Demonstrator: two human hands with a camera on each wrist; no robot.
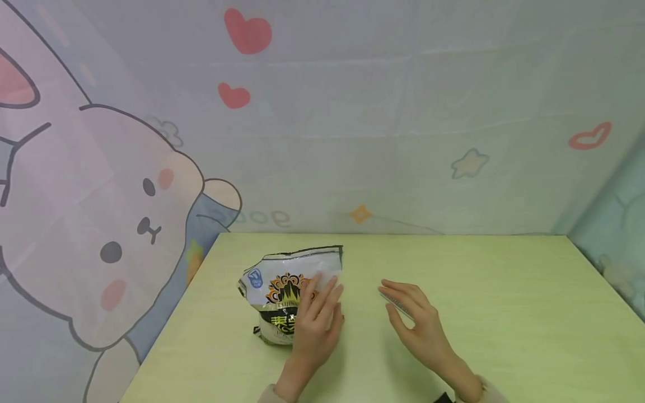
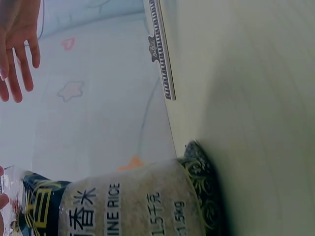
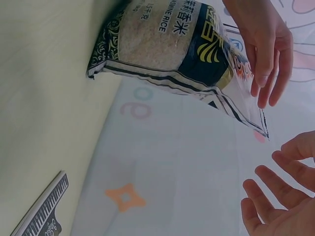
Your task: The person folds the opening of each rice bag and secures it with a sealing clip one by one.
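On the table (image 1: 484, 302), the jasmine rice bag (image 1: 274, 296), likely heavy, soft and slick, is best gripped around its filled body, while fingers are held slightly apart, left hand (image 1: 316, 327) by its top, right hand (image 1: 424, 327) farther off.

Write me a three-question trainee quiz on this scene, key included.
1. Multiple choice: which word is printed on the bag?
A) FLOUR
B) RICE
C) SUGAR
2. True or false: the bag stands on the table.
3. Short answer: in the head view, which hand is partly in front of the bag, and where does the piano-key strip lie?

Key:
1. B; both wrist views show it.
2. True.
3. The left hand; the piano-key strip lies on the table, not held by the right hand.
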